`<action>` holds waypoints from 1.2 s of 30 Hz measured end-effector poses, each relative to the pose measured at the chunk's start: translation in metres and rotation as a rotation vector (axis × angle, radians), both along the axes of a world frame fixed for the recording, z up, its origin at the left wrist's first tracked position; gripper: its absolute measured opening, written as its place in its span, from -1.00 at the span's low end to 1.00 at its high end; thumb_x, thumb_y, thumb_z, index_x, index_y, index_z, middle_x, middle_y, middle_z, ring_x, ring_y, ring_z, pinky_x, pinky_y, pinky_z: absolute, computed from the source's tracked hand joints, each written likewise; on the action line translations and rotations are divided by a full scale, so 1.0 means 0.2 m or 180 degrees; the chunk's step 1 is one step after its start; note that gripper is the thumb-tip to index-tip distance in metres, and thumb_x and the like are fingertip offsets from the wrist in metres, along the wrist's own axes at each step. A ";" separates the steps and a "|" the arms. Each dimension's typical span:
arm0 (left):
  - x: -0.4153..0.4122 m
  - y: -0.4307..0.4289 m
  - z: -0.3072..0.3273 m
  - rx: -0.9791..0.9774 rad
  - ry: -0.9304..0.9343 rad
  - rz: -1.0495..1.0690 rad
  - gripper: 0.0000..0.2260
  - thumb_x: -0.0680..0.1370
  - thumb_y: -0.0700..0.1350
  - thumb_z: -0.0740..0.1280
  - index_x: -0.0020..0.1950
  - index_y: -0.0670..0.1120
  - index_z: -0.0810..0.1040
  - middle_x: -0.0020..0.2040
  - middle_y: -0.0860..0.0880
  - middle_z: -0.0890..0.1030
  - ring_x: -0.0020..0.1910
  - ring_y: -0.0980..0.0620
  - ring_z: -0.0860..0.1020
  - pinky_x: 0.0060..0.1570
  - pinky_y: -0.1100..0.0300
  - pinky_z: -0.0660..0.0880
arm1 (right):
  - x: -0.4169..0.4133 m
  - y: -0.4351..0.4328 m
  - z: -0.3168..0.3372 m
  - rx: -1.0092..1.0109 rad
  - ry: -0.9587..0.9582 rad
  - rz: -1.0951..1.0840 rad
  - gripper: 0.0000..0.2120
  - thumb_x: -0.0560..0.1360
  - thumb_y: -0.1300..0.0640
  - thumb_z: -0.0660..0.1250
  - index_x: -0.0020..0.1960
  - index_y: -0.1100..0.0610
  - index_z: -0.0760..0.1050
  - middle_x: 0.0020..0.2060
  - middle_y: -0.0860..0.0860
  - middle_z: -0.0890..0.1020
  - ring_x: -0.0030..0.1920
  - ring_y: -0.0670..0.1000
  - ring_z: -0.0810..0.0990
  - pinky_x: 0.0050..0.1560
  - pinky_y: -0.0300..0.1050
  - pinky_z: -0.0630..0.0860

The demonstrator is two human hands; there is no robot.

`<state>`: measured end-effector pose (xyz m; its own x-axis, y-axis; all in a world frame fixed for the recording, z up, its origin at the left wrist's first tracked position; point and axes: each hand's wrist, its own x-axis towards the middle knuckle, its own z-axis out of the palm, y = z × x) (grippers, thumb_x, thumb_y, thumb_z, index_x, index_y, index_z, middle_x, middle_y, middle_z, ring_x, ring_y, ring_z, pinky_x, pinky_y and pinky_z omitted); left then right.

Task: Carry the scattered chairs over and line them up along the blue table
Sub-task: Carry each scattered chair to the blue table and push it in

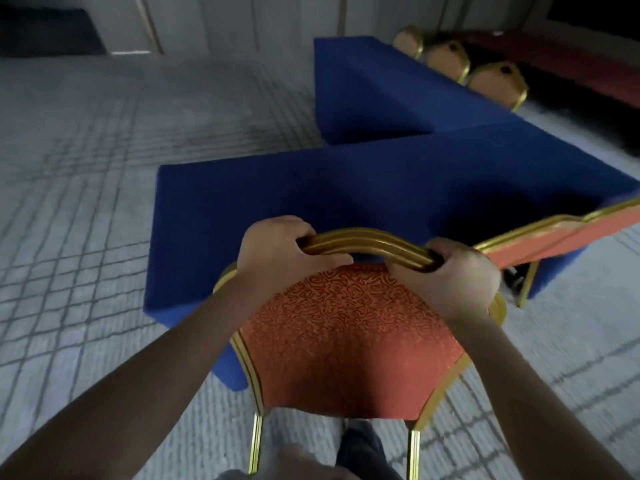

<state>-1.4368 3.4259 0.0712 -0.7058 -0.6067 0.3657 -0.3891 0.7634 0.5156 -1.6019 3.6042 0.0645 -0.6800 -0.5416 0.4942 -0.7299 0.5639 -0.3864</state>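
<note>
left hand, right hand on chair

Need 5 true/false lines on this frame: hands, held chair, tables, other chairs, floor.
1. The left hand and right hand both grip the gold top rail of the red chair. True.
2. The tables wear green cloth. False: the near table and the far table are covered in blue.
3. A second chair stands to the right of the held one, at the near table. True.
4. No chairs stand by the far table. False: three chairs line its right side.
5. The floor is bare wood. False: it is grey gridded carpet.
</note>
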 end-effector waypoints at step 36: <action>-0.56 0.16 -0.24 0.0155 -0.0451 0.1245 -0.54 0.31 0.47 0.29 -0.26 0.07 0.44 -0.31 0.11 0.46 -0.29 0.17 0.45 -0.39 0.20 0.32 | -0.87 -0.24 -0.24 0.0707 -0.0588 0.1815 -0.58 0.29 -0.41 0.37 -0.25 -0.07 0.48 -0.36 -0.16 0.53 -0.31 -0.19 0.49 -0.32 -0.19 0.46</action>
<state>-1.5490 3.4585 0.0235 -0.4601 -0.8532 0.2458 -0.7145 0.5201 0.4680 -1.7769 3.5560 0.0170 -0.3179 -0.9196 0.2307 -0.8715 0.1876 -0.4532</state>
